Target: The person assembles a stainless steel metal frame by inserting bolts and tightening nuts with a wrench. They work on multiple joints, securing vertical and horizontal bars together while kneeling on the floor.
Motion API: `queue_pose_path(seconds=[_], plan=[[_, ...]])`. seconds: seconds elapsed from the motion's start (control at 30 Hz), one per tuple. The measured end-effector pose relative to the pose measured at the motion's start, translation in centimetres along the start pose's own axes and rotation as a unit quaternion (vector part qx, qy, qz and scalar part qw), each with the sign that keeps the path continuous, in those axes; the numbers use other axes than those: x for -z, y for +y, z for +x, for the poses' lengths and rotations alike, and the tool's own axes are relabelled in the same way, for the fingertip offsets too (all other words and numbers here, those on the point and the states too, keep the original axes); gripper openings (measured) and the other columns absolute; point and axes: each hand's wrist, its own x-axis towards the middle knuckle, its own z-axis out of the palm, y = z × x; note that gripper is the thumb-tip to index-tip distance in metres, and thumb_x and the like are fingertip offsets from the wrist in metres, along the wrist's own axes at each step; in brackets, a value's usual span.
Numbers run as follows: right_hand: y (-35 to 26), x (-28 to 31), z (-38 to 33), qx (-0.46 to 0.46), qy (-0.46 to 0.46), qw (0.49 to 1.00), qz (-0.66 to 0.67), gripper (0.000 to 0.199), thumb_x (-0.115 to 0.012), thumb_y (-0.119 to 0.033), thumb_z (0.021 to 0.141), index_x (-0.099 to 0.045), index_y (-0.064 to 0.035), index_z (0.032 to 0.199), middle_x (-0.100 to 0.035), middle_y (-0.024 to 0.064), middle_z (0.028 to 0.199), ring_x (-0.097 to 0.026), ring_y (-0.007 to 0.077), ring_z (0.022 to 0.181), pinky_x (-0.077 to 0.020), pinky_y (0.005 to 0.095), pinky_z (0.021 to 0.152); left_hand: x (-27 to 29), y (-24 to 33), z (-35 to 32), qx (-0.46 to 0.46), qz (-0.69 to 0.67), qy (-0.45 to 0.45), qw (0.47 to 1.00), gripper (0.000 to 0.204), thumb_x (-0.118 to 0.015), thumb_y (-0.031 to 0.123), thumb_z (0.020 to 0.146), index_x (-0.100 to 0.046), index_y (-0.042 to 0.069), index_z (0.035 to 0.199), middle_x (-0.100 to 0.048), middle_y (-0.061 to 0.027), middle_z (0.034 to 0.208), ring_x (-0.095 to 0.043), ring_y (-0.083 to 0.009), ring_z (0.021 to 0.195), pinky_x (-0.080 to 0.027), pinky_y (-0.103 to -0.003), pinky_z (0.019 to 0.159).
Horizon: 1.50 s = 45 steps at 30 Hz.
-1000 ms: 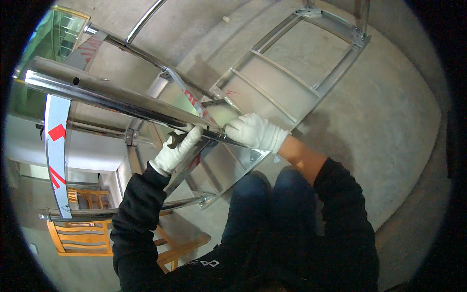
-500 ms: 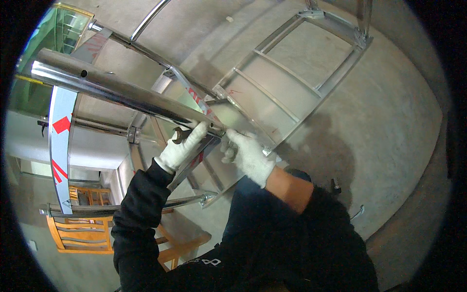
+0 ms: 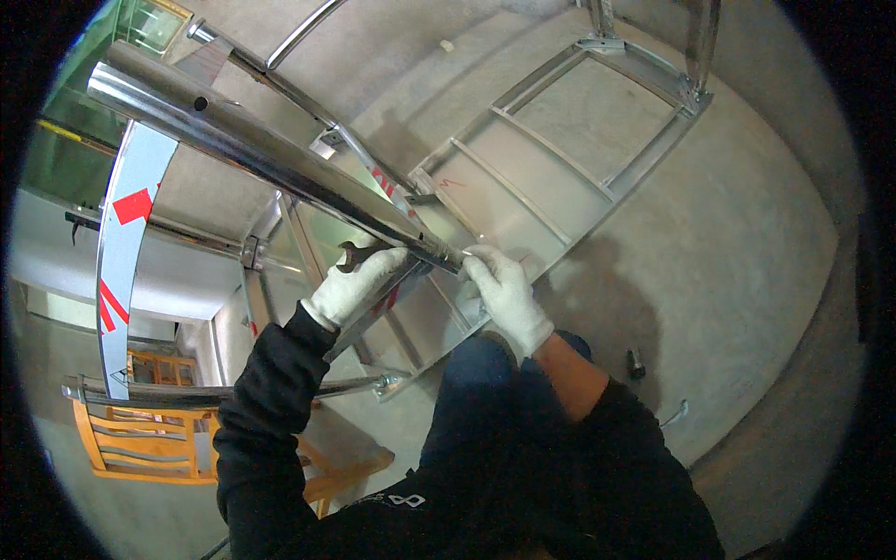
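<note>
A thick, shiny steel tube [image 3: 252,145] with a bolt-sized hole slants across the view from upper left down to my hands. My left hand [image 3: 355,287], in a white glove, is closed around a dark open-end wrench [image 3: 353,256], whose jaw sticks out past the thumb side; the hand sits against the tube's lower end. At that same end is my right hand [image 3: 507,297], also gloved, with thumb and forefinger pinched at the tip. Whatever lies between those fingers is too small to make out. A pale blue strip [image 3: 123,247] with red marks hangs below the tube's far end.
A metal frame with crossbars [image 3: 553,151] lies on the concrete floor [image 3: 737,252] ahead. Thinner steel tubes [image 3: 303,33] run at upper left. A wooden chair [image 3: 145,443] stands at lower left. A small dark cylindrical piece [image 3: 637,363] rests on the floor to the right.
The thick tube appears farther right, its far end higher in view. My right hand has moved right along with the tube's near end. My left hand still holds the wrench.
</note>
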Motion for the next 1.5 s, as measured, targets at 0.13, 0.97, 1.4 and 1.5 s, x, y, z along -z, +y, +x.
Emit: queue_pose_path(seconds=[0.13, 0.97, 1.4, 1.5], plan=[[0.2, 1.0, 0.9, 0.188, 0.013, 0.934, -0.304, 0.015, -0.06, -0.019, 0.092, -0.063, -0.0081, 0.102, -0.065, 0.0101, 0.082, -0.065, 0.0253, 0.072, -0.0512, 0.0375, 0.062, 2.0, -3.1, 1.0, -0.163, 0.227, -0.027, 0.96, 0.033, -0.054, 0.021, 0.093, -0.058, 0.002, 0.119, -0.064, -0.0077, 0.109, -0.059, -0.017, 0.1, -0.046, -0.032, 0.09], [0.1, 2.6, 6.3, 0.492, -0.097, 0.714, -0.489, 0.019, -0.058, -0.017, 0.077, -0.062, -0.0097, 0.094, -0.057, 0.0046, 0.073, -0.062, 0.024, 0.068, -0.0514, 0.0356, 0.059, 3.7, -3.0, 4.0, -0.04, 0.211, -0.065, 0.974, 0.031, -0.056, 0.027, 0.096, -0.065, 0.005, 0.115, -0.07, -0.0126, 0.104, -0.066, -0.0198, 0.099, -0.052, -0.033, 0.086], [-0.4, -1.4, 2.2, -0.143, -0.062, 0.988, -0.019, 0.018, -0.058, -0.021, 0.094, -0.059, -0.0033, 0.093, -0.063, 0.0091, 0.08, -0.063, 0.021, 0.067, -0.0532, 0.0416, 0.065, 3.5, -3.3, 3.7, -0.095, 0.327, -0.054, 0.939, 0.03, -0.053, 0.026, 0.096, -0.063, 0.007, 0.117, -0.067, -0.0138, 0.107, -0.064, -0.0276, 0.1, -0.052, -0.035, 0.086], [-0.9, -3.2, 1.3, -0.24, 0.007, 0.918, 0.316, 0.017, -0.055, -0.022, 0.097, -0.061, -0.0057, 0.096, -0.061, 0.0052, 0.073, -0.061, 0.0128, 0.06, -0.0536, 0.0302, 0.058, 3.4, -4.0, 3.9, -0.127, 0.341, -0.049, 0.93, 0.027, -0.051, 0.024, 0.095, -0.063, 0.013, 0.117, -0.067, -0.015, 0.106, -0.065, -0.0315, 0.098, -0.053, -0.037, 0.084]])
